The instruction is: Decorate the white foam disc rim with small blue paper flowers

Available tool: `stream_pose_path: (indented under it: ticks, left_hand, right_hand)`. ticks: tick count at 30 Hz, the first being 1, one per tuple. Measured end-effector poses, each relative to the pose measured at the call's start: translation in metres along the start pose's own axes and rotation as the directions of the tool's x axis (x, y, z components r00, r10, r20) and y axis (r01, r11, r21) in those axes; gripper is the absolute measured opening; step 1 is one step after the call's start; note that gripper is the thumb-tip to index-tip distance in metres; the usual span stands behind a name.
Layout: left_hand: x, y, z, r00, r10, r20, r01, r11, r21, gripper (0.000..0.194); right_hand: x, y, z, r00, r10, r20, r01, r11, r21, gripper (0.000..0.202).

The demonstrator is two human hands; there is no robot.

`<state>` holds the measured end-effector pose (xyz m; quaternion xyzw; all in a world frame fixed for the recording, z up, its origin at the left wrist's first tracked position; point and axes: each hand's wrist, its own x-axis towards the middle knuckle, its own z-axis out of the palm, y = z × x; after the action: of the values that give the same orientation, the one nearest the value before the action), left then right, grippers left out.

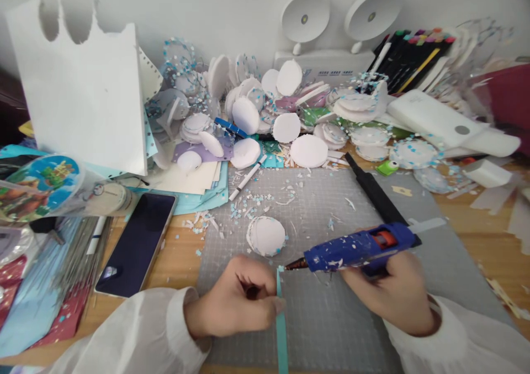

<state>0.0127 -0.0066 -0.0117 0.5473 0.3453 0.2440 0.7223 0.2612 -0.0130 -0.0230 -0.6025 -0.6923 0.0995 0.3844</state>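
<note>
My left hand [242, 296] is closed in a pinch on a narrow teal strip [281, 335], which runs down toward the near edge of the view. In my right hand [393, 296] is a blue glue gun [348, 247], flecked with white bits. Its dark nozzle points left and meets or nearly meets the strip's upper end; I cannot tell whether they touch. Just beyond my left hand lies a round white foam-like disc [267, 236] with small pale blue pieces along its rim. A grey cutting mat [323, 319] lies under both hands.
White discs and blue-dotted rings are heaped along the wall below a twin-head lamp [305, 18]. A phone [138, 241] lies at left beside wire stems and paper. A black bar-shaped tool [375, 191] and a white marker [248, 178] rest on the mat among scraps.
</note>
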Motion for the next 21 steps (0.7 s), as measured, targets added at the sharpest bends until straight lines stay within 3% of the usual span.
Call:
stream_pose_path:
  ticks: [4, 9, 21]
  left_hand:
    - [0.0005, 0.0017, -0.0002, 1.0, -0.003, 0.011, 0.003, 1.0, -0.019, 0.034]
    - [0.0003, 0.0017, 0.0002, 1.0, -0.013, 0.006, 0.013, 1.0, -0.017, 0.034]
    - [0.0005, 0.0016, 0.002, 1.0, -0.022, 0.008, 0.023, 0.999, -0.044, 0.034]
  right_hand:
    - [0.0004, -0.0007, -0.0002, 0.99, -0.144, 0.004, 0.144, 0.985, -0.094, 0.02]
    - [0.002, 0.0007, -0.0001, 0.985, -0.172, -0.02, 0.169, 0.978, -0.122, 0.015]
    - [0.0042, 0.0011, -0.0008, 0.97, -0.243, -0.025, 0.238, 0.962, -0.133, 0.026]
